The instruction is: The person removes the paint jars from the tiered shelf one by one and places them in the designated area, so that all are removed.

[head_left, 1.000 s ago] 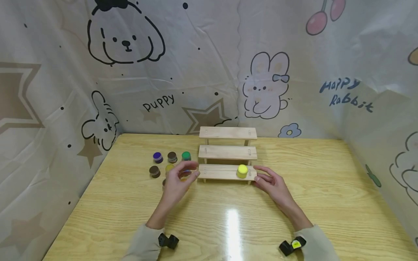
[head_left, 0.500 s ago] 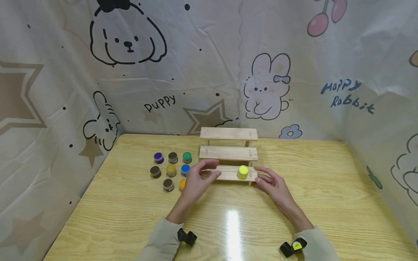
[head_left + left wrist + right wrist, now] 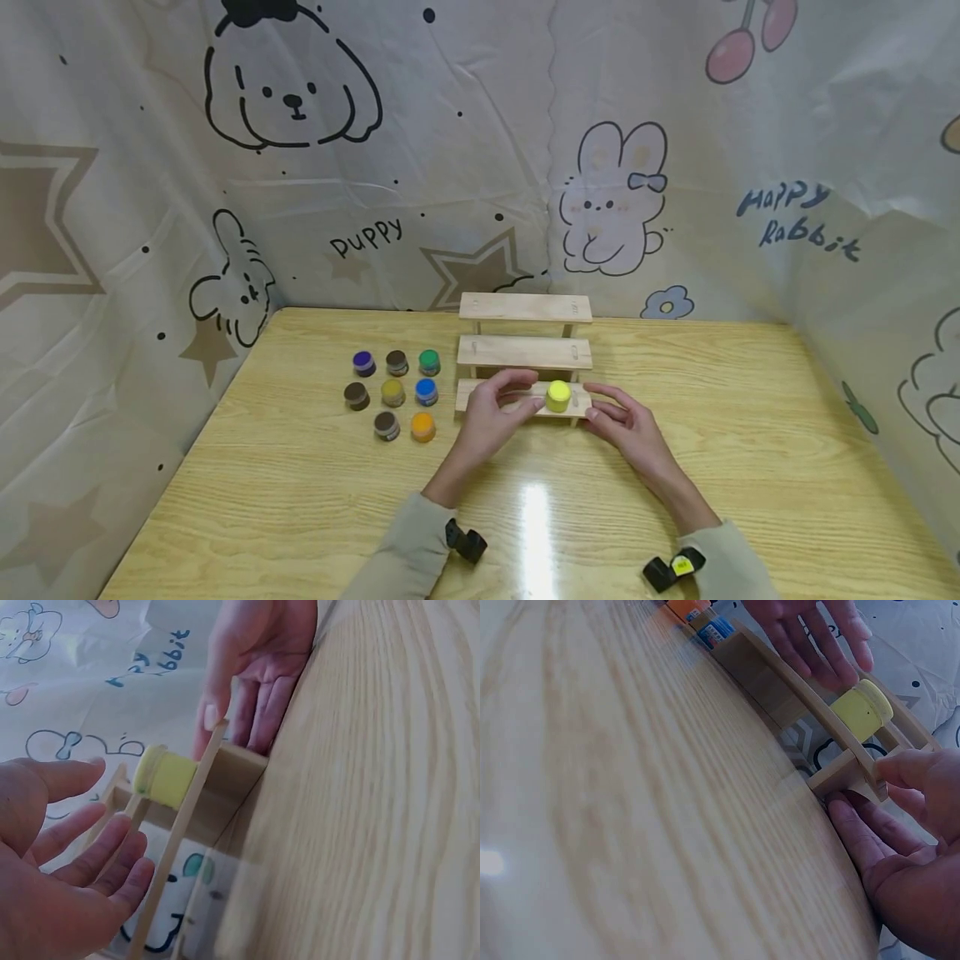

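A pale wooden three-tier display stand [image 3: 525, 352] stands on the table. Toward the right end of its lowest tier sits a small yellow paint jar [image 3: 558, 397]. My left hand [image 3: 487, 421] hovers over that tier, just left of the jar, thumb and fingers apart and holding nothing; the left wrist view shows a gap between its fingers [image 3: 112, 855] and the yellow jar [image 3: 165, 776]. At the tier's right end my right hand [image 3: 633, 437] grips the stand, with its thumb [image 3: 907, 769] against the board's end and other fingers lower, by the leg.
Left of the stand, several small paint jars are grouped on the table [image 3: 300, 500], among them a blue jar [image 3: 426, 392], an orange jar [image 3: 422, 427] and a green jar [image 3: 429, 362]. A printed cloth [image 3: 480, 167] hangs behind the table and along its sides.
My left hand has moved right, from beside the paint jars to the lowest tier near the yellow jar, uncovering the blue and orange jars. My right hand has stayed at the stand's right end.
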### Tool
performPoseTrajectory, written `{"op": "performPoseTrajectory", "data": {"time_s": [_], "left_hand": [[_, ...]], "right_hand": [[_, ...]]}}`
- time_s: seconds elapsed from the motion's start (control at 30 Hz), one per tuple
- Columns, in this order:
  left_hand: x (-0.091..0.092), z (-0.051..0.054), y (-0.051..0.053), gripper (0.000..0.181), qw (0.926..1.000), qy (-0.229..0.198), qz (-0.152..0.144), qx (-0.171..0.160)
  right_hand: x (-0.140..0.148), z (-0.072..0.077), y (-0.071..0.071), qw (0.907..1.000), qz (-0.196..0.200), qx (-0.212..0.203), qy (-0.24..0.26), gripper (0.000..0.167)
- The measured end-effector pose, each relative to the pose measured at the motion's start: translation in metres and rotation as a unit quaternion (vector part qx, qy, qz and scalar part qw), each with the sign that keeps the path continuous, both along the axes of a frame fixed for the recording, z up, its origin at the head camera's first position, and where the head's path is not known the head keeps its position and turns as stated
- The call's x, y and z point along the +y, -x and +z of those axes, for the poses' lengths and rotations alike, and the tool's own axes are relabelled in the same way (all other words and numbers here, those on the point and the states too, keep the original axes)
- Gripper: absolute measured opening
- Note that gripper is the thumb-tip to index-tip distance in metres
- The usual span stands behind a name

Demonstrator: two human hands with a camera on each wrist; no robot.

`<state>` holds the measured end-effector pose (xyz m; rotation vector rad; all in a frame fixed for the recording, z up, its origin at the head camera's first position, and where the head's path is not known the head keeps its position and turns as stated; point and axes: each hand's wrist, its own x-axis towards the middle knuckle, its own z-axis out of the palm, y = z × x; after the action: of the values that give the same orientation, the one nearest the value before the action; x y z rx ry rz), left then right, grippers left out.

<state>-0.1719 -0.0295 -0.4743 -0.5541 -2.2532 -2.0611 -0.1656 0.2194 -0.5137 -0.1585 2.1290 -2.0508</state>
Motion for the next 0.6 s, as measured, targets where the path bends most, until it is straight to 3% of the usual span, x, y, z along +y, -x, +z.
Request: {"op": "performPoseTrajectory", "data": {"time_s": [0.3,0.6], "left_hand": [[0.025,-0.009,0.000,0.032,0.9932,0.085,0.069,0.041],[0.036,-0.010,0.000,0.034,0.9871,0.122,0.095,0.040]], "right_hand": [[0.000,0.000,0.000,1.0000,0.002,0.005,0.001,0.051],[0.000,0.000,0.000,1.0000,0.001,0.004,-0.004,0.051]]}}
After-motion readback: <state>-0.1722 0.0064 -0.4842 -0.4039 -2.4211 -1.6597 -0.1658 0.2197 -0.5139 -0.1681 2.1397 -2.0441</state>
